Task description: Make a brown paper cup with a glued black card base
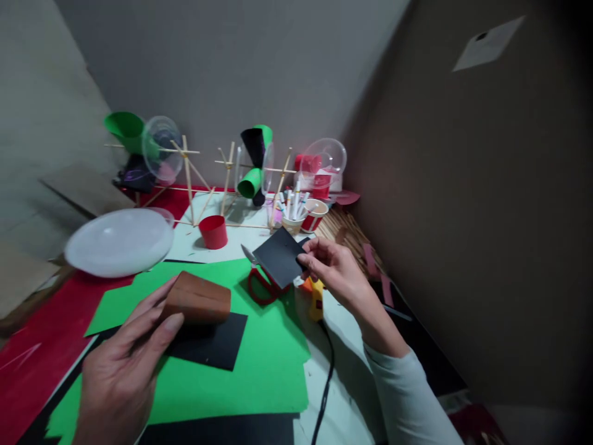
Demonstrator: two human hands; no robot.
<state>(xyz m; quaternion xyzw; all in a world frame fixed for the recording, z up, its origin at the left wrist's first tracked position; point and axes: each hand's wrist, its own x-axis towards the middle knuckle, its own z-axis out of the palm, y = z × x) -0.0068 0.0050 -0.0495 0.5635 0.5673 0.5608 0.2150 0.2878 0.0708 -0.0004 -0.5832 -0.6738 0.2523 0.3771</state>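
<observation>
My left hand point(125, 358) is closed around a brown paper cup point(199, 298), which lies on its side in the grip. Below the cup, a black foam sheet point(217, 346) rests on a larger green sheet point(269, 377). Between the thumb and fingers of my right hand point(331, 262) is the corner of a black square sheet point(280, 256), tilted above the table. Under that square lie scissors point(262, 287) with red handles, partly covered by it. Just beneath my right hand is a yellow glue gun point(316, 301) with a black cord.
A red cup ring point(214, 232) stands behind the green sheet. Stick frames with green and black cones point(252, 167) stand along the wall. A cup of white sticks point(293, 216) and a bundle of wooden sticks point(347, 232) sit at back right; a white lid point(119, 242) is at left.
</observation>
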